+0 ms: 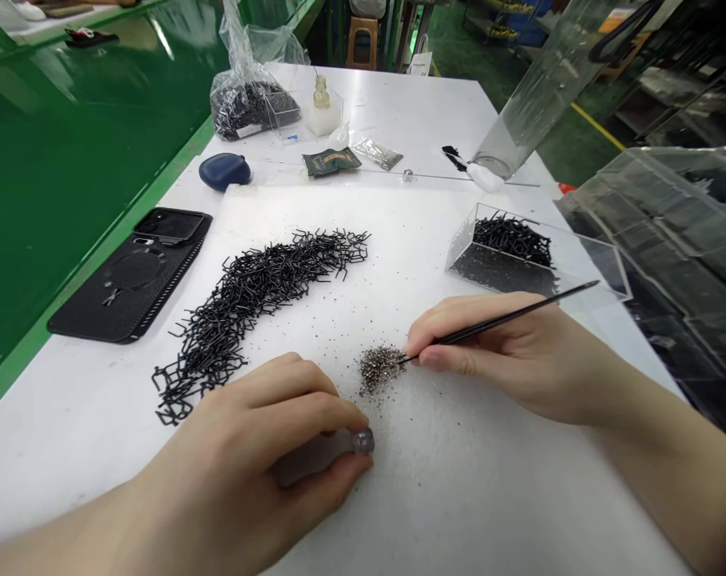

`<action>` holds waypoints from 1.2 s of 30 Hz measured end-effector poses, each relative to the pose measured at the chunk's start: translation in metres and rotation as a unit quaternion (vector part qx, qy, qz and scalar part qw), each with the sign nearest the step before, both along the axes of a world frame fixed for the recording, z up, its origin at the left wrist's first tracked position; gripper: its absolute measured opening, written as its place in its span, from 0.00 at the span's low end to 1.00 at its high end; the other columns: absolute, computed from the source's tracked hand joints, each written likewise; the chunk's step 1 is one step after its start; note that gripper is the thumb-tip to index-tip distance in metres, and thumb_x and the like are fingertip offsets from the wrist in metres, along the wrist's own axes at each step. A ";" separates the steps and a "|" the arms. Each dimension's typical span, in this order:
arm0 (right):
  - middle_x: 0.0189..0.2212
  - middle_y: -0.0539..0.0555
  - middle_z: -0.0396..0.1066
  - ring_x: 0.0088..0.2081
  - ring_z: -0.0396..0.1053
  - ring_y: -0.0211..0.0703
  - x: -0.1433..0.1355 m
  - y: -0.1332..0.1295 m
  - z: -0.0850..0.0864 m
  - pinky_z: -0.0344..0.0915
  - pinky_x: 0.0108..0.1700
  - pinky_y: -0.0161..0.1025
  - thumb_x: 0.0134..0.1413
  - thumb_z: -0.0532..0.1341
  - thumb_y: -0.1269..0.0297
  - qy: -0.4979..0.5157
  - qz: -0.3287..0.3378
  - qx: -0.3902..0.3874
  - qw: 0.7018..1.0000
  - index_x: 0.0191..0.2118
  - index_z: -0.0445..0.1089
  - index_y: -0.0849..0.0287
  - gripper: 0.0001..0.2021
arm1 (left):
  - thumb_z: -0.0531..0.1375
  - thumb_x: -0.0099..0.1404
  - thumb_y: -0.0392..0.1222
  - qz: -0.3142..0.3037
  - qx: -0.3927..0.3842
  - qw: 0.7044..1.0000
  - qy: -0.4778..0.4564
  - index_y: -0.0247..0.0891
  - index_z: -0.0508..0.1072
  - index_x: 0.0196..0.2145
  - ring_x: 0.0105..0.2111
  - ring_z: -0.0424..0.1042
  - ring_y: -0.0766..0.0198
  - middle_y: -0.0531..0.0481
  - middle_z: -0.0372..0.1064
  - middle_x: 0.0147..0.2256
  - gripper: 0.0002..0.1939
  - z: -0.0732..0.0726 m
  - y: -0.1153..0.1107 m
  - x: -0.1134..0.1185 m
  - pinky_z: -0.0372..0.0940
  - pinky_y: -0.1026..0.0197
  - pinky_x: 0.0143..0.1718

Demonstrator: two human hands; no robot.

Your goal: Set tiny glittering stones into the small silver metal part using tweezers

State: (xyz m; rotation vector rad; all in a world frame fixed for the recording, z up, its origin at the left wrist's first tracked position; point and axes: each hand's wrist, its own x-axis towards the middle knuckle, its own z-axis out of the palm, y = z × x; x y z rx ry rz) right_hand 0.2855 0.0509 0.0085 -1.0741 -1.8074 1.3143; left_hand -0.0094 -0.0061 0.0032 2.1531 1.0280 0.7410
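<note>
My right hand grips a thin black stick like a pen, its tip in a small heap of tiny brownish metallic grains. Below and left of the heap, my left hand pinches a small clear grey piece between thumb and fingers; the palm hides any part of it farther back. Beyond the left hand, a long curved pile of bent black pieces lies on the white work surface. Loose grains are scattered around the heap.
A clear box with black pieces stands at the right. A black phone case and a dark blue rounded object lie left. Behind are a green packet, a small bottle, a bagged black pile and a tall clear cylinder.
</note>
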 end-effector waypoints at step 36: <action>0.42 0.50 0.90 0.46 0.88 0.43 -0.017 -0.021 0.006 0.83 0.50 0.34 0.70 0.74 0.71 0.069 0.122 -0.047 0.989 0.46 0.88 0.51 0.07 | 0.69 0.78 0.33 -0.015 0.044 0.998 -0.031 0.42 0.85 0.47 0.37 0.79 0.68 0.54 0.79 0.38 0.06 -0.007 0.002 0.004 0.70 0.68 0.37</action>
